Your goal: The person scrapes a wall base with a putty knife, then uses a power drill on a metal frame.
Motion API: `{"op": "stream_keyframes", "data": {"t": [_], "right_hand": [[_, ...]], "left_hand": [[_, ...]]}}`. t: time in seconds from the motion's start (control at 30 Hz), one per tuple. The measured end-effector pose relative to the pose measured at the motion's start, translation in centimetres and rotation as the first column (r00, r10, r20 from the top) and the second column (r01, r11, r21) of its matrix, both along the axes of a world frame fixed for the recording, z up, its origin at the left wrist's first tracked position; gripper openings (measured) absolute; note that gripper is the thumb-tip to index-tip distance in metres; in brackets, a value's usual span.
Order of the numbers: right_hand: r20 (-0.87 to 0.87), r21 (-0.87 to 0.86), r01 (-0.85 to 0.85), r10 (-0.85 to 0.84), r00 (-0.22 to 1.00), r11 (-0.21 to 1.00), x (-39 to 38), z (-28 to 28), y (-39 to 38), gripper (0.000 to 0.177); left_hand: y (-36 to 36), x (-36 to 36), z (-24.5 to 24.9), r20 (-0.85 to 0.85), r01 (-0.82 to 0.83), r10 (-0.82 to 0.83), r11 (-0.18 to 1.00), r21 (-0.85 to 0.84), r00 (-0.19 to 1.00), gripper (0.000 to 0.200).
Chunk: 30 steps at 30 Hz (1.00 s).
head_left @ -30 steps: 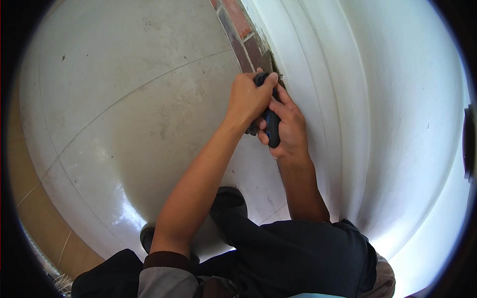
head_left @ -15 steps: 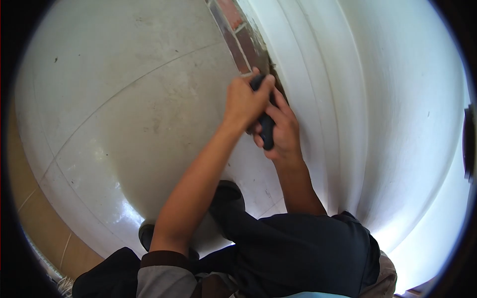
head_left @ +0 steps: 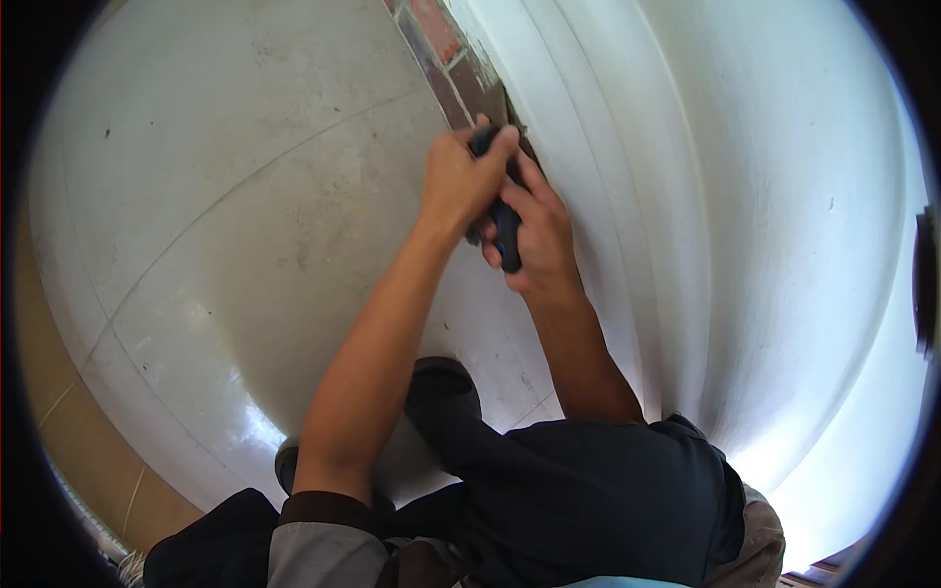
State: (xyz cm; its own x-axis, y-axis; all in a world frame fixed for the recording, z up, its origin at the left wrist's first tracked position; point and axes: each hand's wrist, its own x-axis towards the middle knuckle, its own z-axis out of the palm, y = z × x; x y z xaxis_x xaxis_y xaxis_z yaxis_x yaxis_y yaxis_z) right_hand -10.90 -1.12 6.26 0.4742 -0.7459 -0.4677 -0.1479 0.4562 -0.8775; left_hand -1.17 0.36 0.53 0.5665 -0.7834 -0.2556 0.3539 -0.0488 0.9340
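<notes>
Left hand (head_left: 463, 176) and right hand (head_left: 544, 233) both clamped on black-handled scraper (head_left: 508, 235); long axis roughly along brick strip (head_left: 459, 83), blade end pointing away from person.

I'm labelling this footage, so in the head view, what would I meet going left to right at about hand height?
Tan floor edge, pale floor, left hand, right hand, white moulded surface, dark object at the far edge.

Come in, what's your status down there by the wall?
Left hand and right hand both gripping black-handled tool. Tool beside brick strip. White wall close alongside; no loose object seen in the way.
</notes>
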Motion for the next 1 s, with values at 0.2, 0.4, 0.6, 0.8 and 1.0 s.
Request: {"op": "stream_keyframes", "data": {"t": [0.2, 0.4, 0.6, 0.8, 1.0], "right_hand": [[-0.009, -0.007, -0.04, 0.04, 0.999, 0.999, -3.0, 0.5, 1.0, 0.056], [-0.069, -0.2, -0.196, 0.186, 0.98, 0.96, 0.2, 2.4, 0.2, 0.058], [-0.111, -0.321, -0.409, 0.395, 0.912, 0.854, -5.6, 3.4, 6.3, 0.057], [-0.092, -0.279, -0.362, 0.351, 0.932, 0.889, -7.7, 3.9, 6.3, 0.057], [-0.103, -0.326, -0.429, 0.42, 0.902, 0.842, -7.1, 3.6, 5.9, 0.057]], "left_hand": [[1.0, -3.5, -0.9, 0.191, -0.058, 0.062, 0.998, -0.026, 0.98, 0.047], [2.0, 1.6, -3.5, -0.536, -0.39, 0.256, 0.909, -0.15, 0.804, 0.023], [-0.5, 2.0, -3.8, -0.407, -0.501, 0.407, 0.852, -0.154, 0.818, 0.015], [-4.3, -6.5, -3.6, 0.258, -0.405, 0.497, 0.85, -0.338, 0.829, 0.053], [-5.3, -4.7, -4.6, 0.434, -0.338, 0.55, 0.813, -0.475, 0.713, 0.055]]}}
